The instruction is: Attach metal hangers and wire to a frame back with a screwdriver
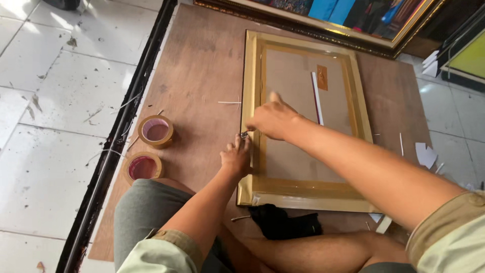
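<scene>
On the brown wooden board (202,65), toward its middle, a gold picture frame (251,81) lies face down, backing panel up, near edge close to the person's legs. Left hand (236,157) presses flat on the frame's left rail, fingers spread and extended, gripping nothing. Right hand (273,119) sits just above it over the same rail, fingers curled tight around a small metal tool (244,134), its tip touching the rail right by the left fingertips; exact tool type too small to tell. White strip (317,97) and small orange tag (322,77) lie on the backing, upper right part. Two rolls of brown tape (156,131) (143,167) sit near the board's left edge, side by side, well apart from the frame. Black cloth (285,222) lies at the frame's near edge, between the knees. White scraps (425,154) near the board's right edge. Another framed picture (353,23) leans at the far edge. White tiled floor (50,126) left of the board.
</scene>
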